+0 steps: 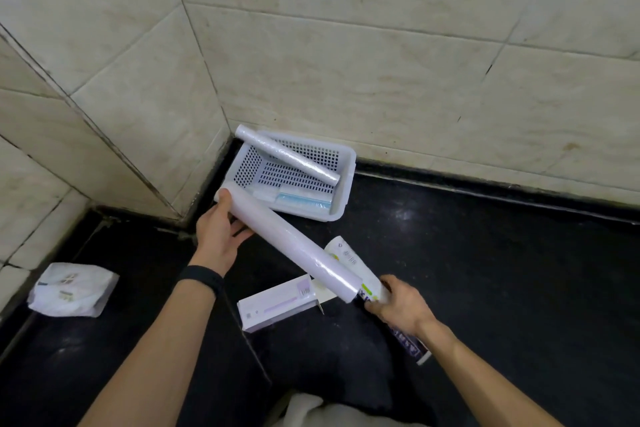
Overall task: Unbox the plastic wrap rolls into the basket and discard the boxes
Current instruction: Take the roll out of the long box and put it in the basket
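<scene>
Plastic wrap roll, long, white, glossy (pixel 294 246): your left hand (pixel 218 232) curls around its upper end, just beside the white perforated plastic basket (pixel 346 180); its lower end reaches your right hand (pixel 401 305), closed on a white-and-purple printed carton (pixel 408 345). Basket, in the tiled corner: one slimmer white roll (pixel 287 158) leaning on its rim. Black floor: a white cardboard box (pixel 277 305), a crumpled white plastic bag (pixel 71 289).

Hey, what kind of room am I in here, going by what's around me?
Probably a kitchen or utility corner at home: beige tiled walls meet above a dark stone counter, and a white perforated basket tucked into the corner holds plastic wrap rolls.
</scene>
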Available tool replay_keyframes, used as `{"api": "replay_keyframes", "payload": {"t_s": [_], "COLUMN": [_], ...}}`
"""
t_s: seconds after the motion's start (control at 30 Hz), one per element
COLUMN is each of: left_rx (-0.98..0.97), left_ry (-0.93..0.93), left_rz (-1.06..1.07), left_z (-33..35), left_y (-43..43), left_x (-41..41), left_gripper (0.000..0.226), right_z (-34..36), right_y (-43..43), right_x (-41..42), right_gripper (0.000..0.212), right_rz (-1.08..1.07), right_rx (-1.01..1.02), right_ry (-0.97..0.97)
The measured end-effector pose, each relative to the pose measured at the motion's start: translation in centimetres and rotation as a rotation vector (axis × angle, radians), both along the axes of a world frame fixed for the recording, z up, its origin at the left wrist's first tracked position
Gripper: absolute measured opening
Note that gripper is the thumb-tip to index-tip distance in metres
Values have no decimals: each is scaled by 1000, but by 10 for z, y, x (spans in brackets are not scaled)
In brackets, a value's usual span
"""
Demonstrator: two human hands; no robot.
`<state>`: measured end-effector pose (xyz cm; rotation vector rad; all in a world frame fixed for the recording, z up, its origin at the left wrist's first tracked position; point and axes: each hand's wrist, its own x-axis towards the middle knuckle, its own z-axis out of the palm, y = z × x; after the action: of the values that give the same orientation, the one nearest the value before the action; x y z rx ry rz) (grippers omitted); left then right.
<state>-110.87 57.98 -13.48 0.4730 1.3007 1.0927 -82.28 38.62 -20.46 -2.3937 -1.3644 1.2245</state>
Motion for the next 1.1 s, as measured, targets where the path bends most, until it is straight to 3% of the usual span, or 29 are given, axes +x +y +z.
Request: {"api": "replay_keyframes", "payload": {"t_s": [0.07,0.17,0.23,0.3,0.53,0.77,0.87,1.1], "left_rx": [-11,-11,-8,-12,-8,1,42,271], "left_ry": [-2,-10,-19,-37,-174,-211,5,985], "left_rz": [-30,-81,-116,-129,-138,-144,-194,-428], "left_z": [-2,-5,-7,-7,4,9,4,-45], "left_y": [-2,-6,-7,-7,8,43,62,101], "left_x": [8,20,28,36,53,50,42,12], "left_gripper": [38,25,29,39,45,42,45,57], "right_z": [5,20,31,44,64,65,62,51], "right_y": [1,4,10,17,44,85,105,178], "right_x": [1,-4,-8,-17,-28,-25,-26,-26], "right_gripper": [67,44,47,43,54,60,58,60], "right_rz": [-43,-216,-261,-175,88,158,149,211], "right_rx": [40,178,225,236,235,304,339,448], "right_ry": [36,235,389,462,374,311,277,1]}}
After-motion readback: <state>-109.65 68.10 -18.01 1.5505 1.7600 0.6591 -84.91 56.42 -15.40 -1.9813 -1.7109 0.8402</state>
